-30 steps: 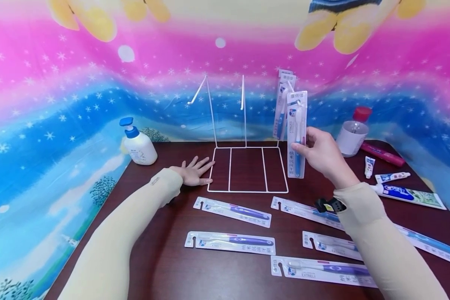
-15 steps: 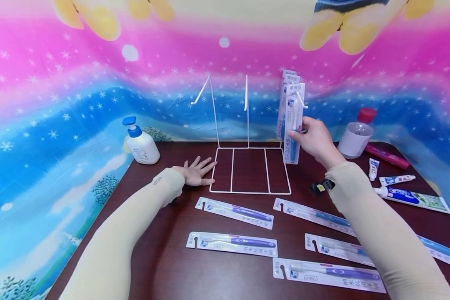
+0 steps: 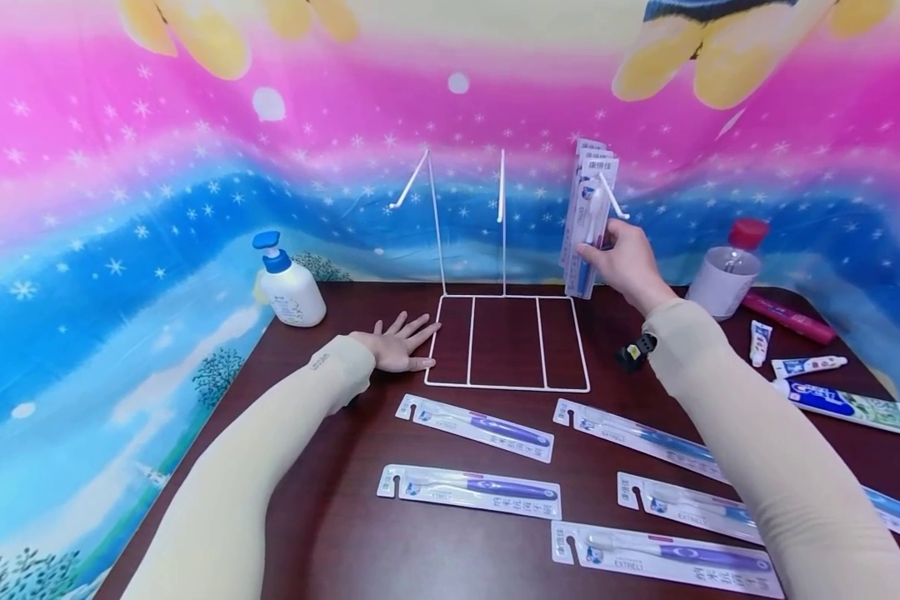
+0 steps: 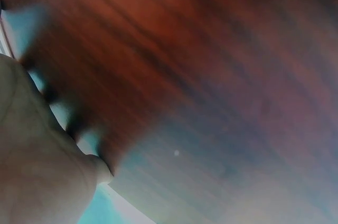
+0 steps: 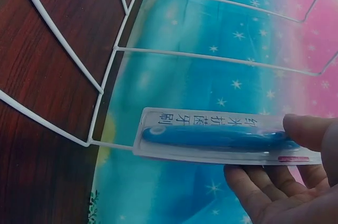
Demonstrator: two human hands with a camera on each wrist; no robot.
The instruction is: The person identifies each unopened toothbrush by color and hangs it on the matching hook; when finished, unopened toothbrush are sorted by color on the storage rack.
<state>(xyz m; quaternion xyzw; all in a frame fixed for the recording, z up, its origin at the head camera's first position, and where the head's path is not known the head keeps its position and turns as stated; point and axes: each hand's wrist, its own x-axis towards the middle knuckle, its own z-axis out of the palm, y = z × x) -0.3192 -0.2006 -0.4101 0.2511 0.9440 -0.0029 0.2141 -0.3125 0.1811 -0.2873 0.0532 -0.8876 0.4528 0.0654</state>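
Note:
My right hand [image 3: 628,260] pinches a packaged toothbrush [image 5: 216,138] with a blue handle, thumb on the front and fingers behind. The package hangs upright at the right hook of a white wire rack [image 3: 506,387], in front of other packaged toothbrushes [image 3: 573,208] there. The left and middle hooks bear nothing. My left hand [image 3: 399,347] lies spread on the table, its fingertips at the rack base's left side. In the left wrist view only part of the left hand [image 4: 42,155] shows, over blurred wood.
Purple toothbrush packs [image 3: 468,490] and blue ones [image 3: 637,439] lie on the table [image 3: 330,533] in front. A pump bottle [image 3: 294,292] stands left. At right are a red-capped bottle [image 3: 722,279], a pink object [image 3: 787,317], and toothpaste tubes [image 3: 855,406].
My right hand has moved the packaged toothbrush up and back along the right hook, close to the packs behind it. My left hand has stayed in place; the head view has shifted slightly.

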